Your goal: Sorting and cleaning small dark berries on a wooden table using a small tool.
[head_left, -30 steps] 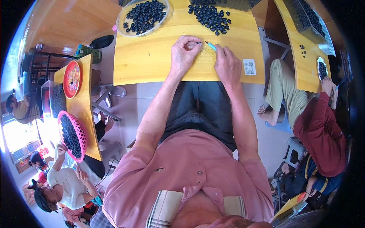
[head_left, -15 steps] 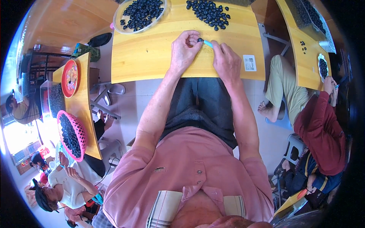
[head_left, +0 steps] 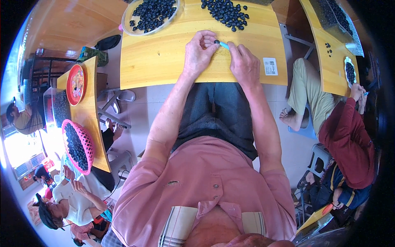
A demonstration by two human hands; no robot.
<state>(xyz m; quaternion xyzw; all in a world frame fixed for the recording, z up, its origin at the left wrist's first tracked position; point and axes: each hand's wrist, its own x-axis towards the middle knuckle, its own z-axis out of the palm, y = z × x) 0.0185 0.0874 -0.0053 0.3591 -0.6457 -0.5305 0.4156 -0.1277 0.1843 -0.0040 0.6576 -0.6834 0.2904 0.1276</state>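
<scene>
"Where is the ball just now?"

"The small dark ball (head_left: 217,41) is at the fingertips of the left hand (head_left: 198,51), over the near half of the yellow wooden counter (head_left: 160,61)."

"How does it look?"

"Round and nearly black, with a paler spot showing on it. At this size the finer surface can't be made out."

"And that left grip?"

"Together: thumb and forefinger are pinched on the ball, the other fingers curled above the palm."

"What about the right hand (head_left: 245,64)?"

"Its grip is clamped on a slim, bright blue tool (head_left: 224,45), held like a pen. The tool slants up to the left, its tip at the ball. Whether the tip is in the ball or only against it, one cannot tell."

"Are there other balls like it?"

"Plenty. A loose heap (head_left: 225,14) of dark balls lies on the counter beyond the hands, a few strays at its right edge. Many show light ring-like marks. More sit in a clear round tub (head_left: 144,33) to the left of the heap."

"Anything to the right?"

"A white sticker (head_left: 270,66) with dark print, flat on the counter beside the right hand."
</scene>
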